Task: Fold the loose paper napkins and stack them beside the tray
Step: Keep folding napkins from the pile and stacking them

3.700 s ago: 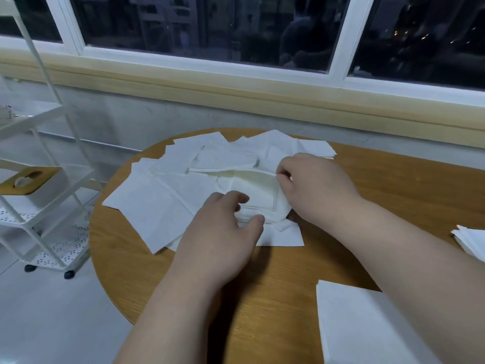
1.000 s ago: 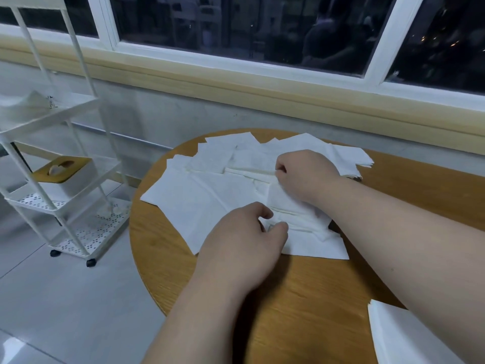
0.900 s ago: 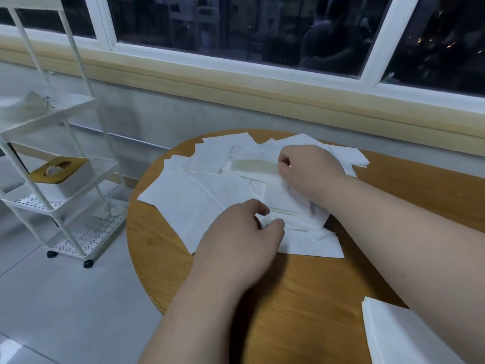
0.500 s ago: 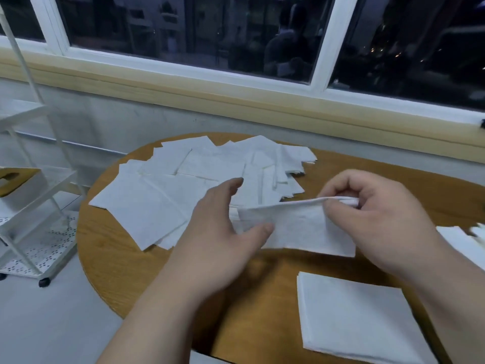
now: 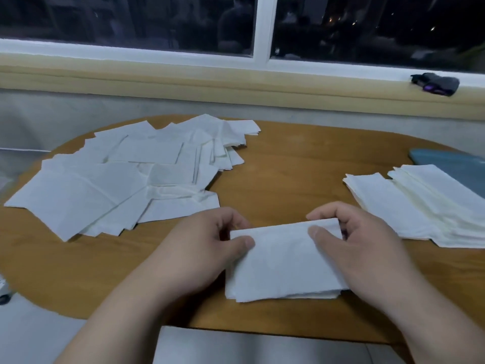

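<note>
Lifted from beside the loose pile half a second ago, one napkin now sits closer to the person, doubled over and held low over the near part of the table. The left hand pinches its upper left corner and the right hand its upper right, each with the thumb on the near face and the fingers curled behind.

Paper like this looks almost weightless, soft and limp — it probably sags wherever it is not held and tears if pulled hard. The corners and the top fold are the sensible places to hold it. A sharp crease likely needs it laid flat and pressed against the wood.

The unfolded sheets lie scattered over the table's far left. The folded stack rests at the right, its far side against the blue-grey tray, which is only partly in view. Bare wood runs between the pile and the stack, so a short carry to the right has open room. The table's rounded near edge lies just below the napkin's lower corners — a sheet set down carelessly there could slide off. The stack's layers sit fanned rather than square, so another napkin dropped on top may shift them.
</note>
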A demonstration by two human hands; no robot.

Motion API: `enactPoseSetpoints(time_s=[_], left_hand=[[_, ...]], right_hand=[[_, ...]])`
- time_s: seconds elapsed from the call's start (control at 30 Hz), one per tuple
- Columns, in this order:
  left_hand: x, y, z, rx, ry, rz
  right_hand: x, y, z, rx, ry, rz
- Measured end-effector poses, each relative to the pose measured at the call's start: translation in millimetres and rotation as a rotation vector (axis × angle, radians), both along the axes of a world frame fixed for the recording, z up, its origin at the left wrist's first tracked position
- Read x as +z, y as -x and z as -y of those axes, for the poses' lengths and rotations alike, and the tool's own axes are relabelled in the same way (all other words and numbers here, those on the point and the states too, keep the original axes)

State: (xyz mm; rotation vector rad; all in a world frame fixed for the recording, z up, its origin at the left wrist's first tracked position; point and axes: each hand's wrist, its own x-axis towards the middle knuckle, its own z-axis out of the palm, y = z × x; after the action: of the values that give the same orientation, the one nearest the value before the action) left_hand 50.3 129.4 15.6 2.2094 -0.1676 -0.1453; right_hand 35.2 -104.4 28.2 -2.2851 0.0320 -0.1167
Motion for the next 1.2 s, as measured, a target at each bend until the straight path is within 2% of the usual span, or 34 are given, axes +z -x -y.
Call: enactPoseSetpoints(time_s=[0.3, 0.5, 0.6, 0.7, 0.87, 1.2], left_hand=[[-7.4, -13.3, 7.6, 0.022, -0.209, 0.029], [-8.8, -14.0, 6.0, -0.003, -0.366, 0.059], [-8.9, -13.5, 2.3, 0.016, -0.353, 0.092], [-5.7, -12.2, -5.0, 0.044, -0.319, 0.1], [-0.7, -12.4, -28.1, 0.134, -0.267, 0.048], [0.8, -25.9, -80.8, 0.381, -0.157, 0.076]], right_hand=[[-18.7, -8.4, 6.3, 0.056, 0.25, -0.024], [-28.8, -12.9, 5.7, 0.108, 0.47, 0.052], [-27.9, -11.6, 5.0, 0.081, 0.491, 0.105], [-24.9, -12.0, -0.2, 0.079, 0.43, 0.123], [-6.3, -35.2, -35.2, 0.213, 0.373, 0.129], [16.3, -136.1, -158.3, 0.443, 0.54, 0.217]])
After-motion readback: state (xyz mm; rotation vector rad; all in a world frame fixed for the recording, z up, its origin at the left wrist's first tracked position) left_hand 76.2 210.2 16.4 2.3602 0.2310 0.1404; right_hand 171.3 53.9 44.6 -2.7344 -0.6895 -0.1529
